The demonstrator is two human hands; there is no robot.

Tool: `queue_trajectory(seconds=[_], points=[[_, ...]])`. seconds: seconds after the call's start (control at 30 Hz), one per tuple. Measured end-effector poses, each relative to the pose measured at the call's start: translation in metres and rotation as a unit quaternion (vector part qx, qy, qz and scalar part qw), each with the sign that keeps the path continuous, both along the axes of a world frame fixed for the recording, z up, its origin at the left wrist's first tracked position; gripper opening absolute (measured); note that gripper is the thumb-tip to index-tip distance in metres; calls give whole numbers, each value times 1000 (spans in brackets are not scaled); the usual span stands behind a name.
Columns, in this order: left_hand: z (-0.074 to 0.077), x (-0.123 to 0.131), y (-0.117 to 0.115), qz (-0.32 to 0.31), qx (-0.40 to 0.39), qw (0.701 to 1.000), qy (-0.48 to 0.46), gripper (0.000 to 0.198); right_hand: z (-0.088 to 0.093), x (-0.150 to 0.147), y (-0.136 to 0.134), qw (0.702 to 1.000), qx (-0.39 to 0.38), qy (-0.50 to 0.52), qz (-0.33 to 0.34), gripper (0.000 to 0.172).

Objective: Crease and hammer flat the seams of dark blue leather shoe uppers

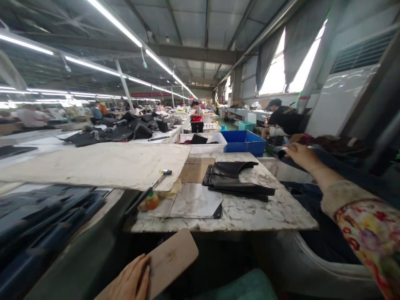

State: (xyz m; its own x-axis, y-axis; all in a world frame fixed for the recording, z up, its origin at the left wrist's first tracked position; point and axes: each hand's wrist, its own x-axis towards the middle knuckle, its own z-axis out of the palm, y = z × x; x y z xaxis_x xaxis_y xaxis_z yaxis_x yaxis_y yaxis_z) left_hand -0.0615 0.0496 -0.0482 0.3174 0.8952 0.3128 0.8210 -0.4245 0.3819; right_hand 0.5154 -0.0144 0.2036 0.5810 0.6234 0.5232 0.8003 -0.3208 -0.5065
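Note:
My left hand (129,280) lies on top of a tan board (175,256) with a rounded end, low in the view, its fingers resting along the surface. Out at the right, my right hand (301,156) is closed on the edge of a dark piece of material (325,160), above a white bin (300,250) heaped with more dark material. Several black leather pieces (233,177) lie stacked on the worktable (259,212) in front of me. A hammer (161,177) and a small orange bottle with a green cap (151,201) are at its left side.
Cream cloth (93,164) covers the surface at left, with dark pieces (40,221) below it. Behind the worktable stand a white bin (206,143) and a blue bin (243,141). A seated person (283,118) is at the right; black pieces (125,129) are piled farther left.

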Motion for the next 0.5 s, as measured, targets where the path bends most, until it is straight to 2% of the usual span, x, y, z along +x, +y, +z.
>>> queue_trajectory(seconds=[0.1, 0.17, 0.2, 0.27, 0.4, 0.5], points=[[6, 6, -11, 6, 9, 1000, 8, 37, -72, -33, 22, 992, -97, 16, 75, 26], [9, 7, -16, 15, 9, 1000, 11, 36, -108, -77, 37, 981, -135, 0, 141, 28], [11, 8, -18, 18, 6, 1000, 12, 35, -122, -105, 44, 972, -149, -10, 181, 24], [16, 11, -22, 25, -2, 1000, 14, 34, -141, -166, 55, 945, -167, -33, 277, 25], [29, 18, -31, 29, -14, 999, 8, 30, -164, -287, 64, 881, -173, -69, 435, 25], [38, 21, -38, 31, -16, 999, -10, 28, -185, -350, 60, 838, -185, -104, 503, 34]])
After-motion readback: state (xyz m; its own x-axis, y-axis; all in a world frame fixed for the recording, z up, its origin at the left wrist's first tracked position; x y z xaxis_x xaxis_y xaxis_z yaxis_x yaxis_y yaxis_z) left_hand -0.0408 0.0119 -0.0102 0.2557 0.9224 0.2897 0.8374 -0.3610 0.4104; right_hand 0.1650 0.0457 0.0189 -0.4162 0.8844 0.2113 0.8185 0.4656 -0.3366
